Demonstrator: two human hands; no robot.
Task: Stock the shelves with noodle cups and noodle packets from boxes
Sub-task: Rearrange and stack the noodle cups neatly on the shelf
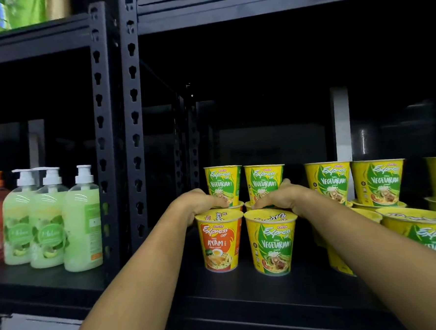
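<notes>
Nearest, on the black shelf, just below and in front of the left fingers: an orange chicken cup, upright, lid on. Just below the right fingers: a green front cup, upright, just beside the orange one. Above these, left hand curled round the foot of the left top cup. Right hand curled the same way round the foot of the right top cup. Both top cups upright, side by side, apparently stacked on a back row of cups, with only yellow rims of that row visible between the fingers. To the right of the right fingers, apart from them: more green noodle cups, stacked two high. Far to the left of the left fingers, past the black uprights: pale green soap bottles with white pumps, standing on the neighbouring shelf.
</notes>
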